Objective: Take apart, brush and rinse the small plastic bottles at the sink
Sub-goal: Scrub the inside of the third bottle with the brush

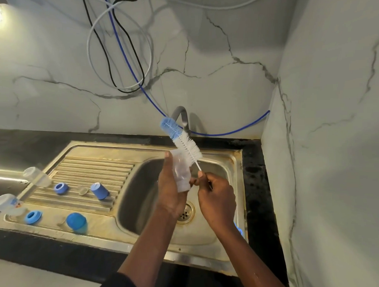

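Left hand [171,193]: wrapped round the small clear bottle [181,171], fingers curled behind it and thumb tip showing at its upper end; holds it upright over the sink basin [234,161].
Right hand [216,198]: fingertips pinched on the thin wire stem of the bottle brush [182,141], low on the stem; nothing else held.
Brush position: head tilted up and away, blue tip in front of the faucet [181,115], white bristles just beside the bottle's upper end and outside it.
Bottle, handling: judged light, thin-walled and somewhat squeezable; probably wet and slippery, so a full wrap round the mid-body suits better than a fingertip hold.
Brush, handling: bristles soft, stem slender and likely springy; a grip nearer the head would give firmer control on entry.
Bottle mouth: which end is open cannot be told.
Drainboard [88,168]: two more clear bottles [37,176] [6,202] lying at its left edge, two blue rings [60,188] [33,217] and two blue caps [99,190] [77,222], all apart from one another.
Stage: judged brushing of one body, others already dismantled.
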